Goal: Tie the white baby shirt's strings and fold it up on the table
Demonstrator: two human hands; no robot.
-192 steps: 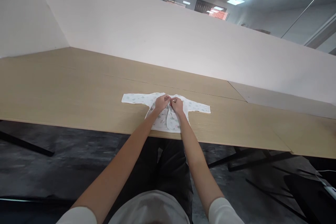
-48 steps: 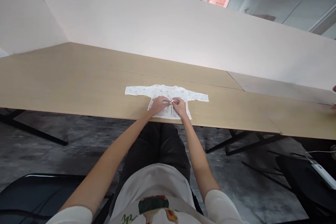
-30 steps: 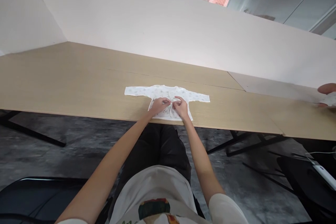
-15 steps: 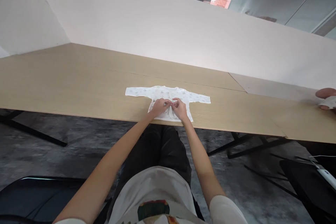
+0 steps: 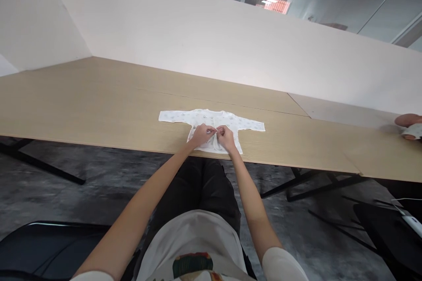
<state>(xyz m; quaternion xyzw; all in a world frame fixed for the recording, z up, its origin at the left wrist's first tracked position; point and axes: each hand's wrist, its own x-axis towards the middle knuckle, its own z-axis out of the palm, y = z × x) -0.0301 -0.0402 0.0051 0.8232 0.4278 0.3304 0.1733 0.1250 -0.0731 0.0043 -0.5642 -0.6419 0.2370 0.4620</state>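
A small white baby shirt (image 5: 206,117) with a faint print lies flat near the table's front edge, its two sleeves spread out to either side. My left hand (image 5: 201,135) pinches the shirt's front opening near the middle of the chest. Close beside it, my right hand (image 5: 226,138) pinches the other side of the same opening, fingertips almost meeting the left ones. The front edges are slightly lifted below the fingers. Whatever fastener lies between the fingertips is too small to make out.
The long wooden table (image 5: 99,105) runs up to a white partition (image 5: 198,39). At the far right edge sits a partly seen doll-like object (image 5: 410,120). Black chairs (image 5: 42,250) stand on the floor at left and right, one bearing a white power strip (image 5: 412,225).
Both hands stay at the shirt's front opening, with only a slight shift of the fingers. The view has tilted a little; the shirt lies as before.
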